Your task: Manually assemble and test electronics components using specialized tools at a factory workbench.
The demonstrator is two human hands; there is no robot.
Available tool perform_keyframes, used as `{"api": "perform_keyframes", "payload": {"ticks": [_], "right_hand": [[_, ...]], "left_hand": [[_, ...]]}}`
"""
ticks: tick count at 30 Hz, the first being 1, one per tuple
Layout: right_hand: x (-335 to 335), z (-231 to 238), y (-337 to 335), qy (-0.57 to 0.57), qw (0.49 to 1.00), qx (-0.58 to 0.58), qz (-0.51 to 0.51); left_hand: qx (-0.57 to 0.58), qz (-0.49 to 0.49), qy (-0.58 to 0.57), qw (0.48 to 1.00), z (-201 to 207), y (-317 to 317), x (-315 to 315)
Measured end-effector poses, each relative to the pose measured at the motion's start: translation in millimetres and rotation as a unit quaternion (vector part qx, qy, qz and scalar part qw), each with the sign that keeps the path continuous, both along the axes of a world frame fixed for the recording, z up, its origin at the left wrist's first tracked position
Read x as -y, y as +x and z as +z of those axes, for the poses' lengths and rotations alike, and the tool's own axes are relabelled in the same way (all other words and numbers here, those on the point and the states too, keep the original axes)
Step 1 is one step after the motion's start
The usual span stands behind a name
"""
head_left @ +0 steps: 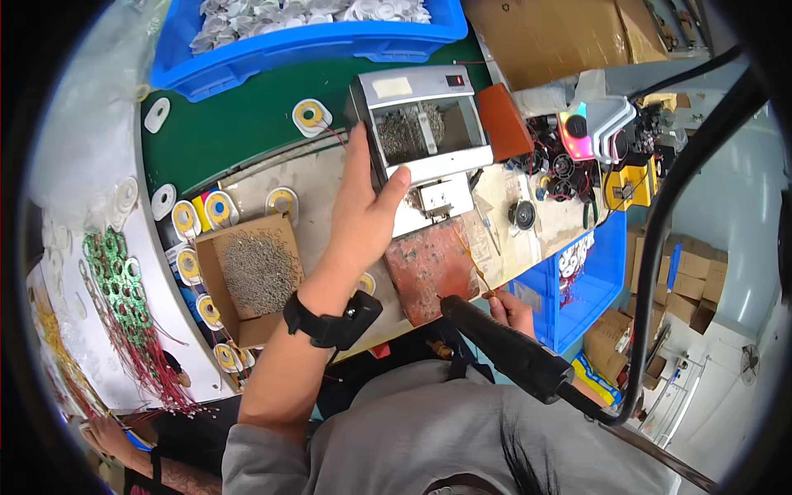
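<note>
My left hand (367,210) grips the near left corner of a grey screw feeder (441,171), fingers along its side and thumb on its front edge. Small metal screws lie behind the feeder's clear window. In front of the feeder sits a worn reddish-brown board (433,268). By the board's near right edge, my right hand (513,312) is closed on the end of a thin brownish stick (476,266) that slants across the board's right side. A black electric screwdriver (507,346) on a cable hides part of that hand and its forearm.
Left of the feeder stands a cardboard box (262,272) of small metal parts, with several white-and-yellow round pieces around it. Blue bins (330,41) stand behind and at right (598,289). A thick black cable (660,223) arcs down the right. Another person's hand (111,437) shows at lower left.
</note>
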State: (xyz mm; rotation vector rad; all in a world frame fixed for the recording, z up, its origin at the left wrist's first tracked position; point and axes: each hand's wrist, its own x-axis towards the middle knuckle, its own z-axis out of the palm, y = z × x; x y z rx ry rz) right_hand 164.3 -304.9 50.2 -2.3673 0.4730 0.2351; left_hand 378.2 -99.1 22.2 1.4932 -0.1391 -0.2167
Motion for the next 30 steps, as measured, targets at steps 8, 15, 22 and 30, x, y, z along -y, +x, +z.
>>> {"api": "perform_keyframes", "payload": {"ticks": [8, 15, 22, 30], "right_hand": [[7.1, 17.9, 11.3, -0.046, 0.997, 0.046, -0.048], [-8.7, 4.6, -2.3, -0.085, 0.99, 0.087, -0.071], [-25.2, 1.5, -7.2, 0.014, 0.965, 0.04, -0.26], [-20.7, -13.9, -5.9, -0.048, 0.974, 0.066, -0.214]], "left_hand": [[-0.056, 0.019, -0.004, 0.998, 1.3, -4.2, 6.3], [-0.032, 0.032, -0.015, 0.999, 2.3, -4.0, 8.4], [-0.001, 0.019, -0.012, 1.0, 3.5, -8.1, 5.0], [-0.019, 0.037, -0.03, 0.999, 4.5, -6.9, 9.3]]}}
